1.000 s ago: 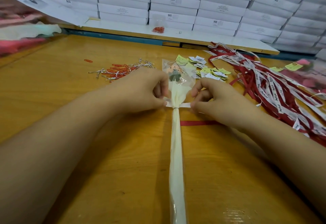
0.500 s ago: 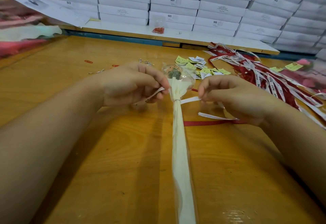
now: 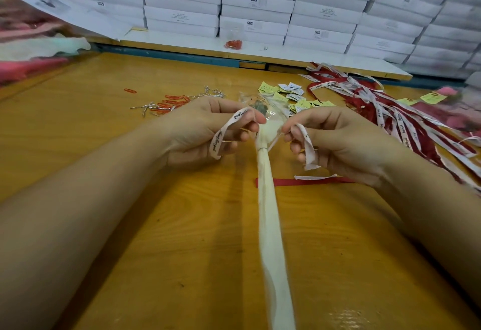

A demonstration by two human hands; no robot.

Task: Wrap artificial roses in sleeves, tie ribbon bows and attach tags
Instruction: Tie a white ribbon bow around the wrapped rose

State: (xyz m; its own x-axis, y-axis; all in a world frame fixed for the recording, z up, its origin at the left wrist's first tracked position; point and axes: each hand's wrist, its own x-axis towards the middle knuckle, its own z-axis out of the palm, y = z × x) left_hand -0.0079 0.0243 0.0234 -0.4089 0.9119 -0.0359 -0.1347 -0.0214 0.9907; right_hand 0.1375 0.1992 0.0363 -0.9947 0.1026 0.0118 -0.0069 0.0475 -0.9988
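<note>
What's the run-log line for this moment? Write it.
left hand: pinches ribbon end | right hand: pinches other end | ribbon: round sleeved rose neck | stage: mid-tie

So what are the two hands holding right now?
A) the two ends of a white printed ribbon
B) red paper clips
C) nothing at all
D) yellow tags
A: the left hand and the right hand each pinch one end of the white printed ribbon, which is looped round the neck of the sleeved rose lying between them.
</note>
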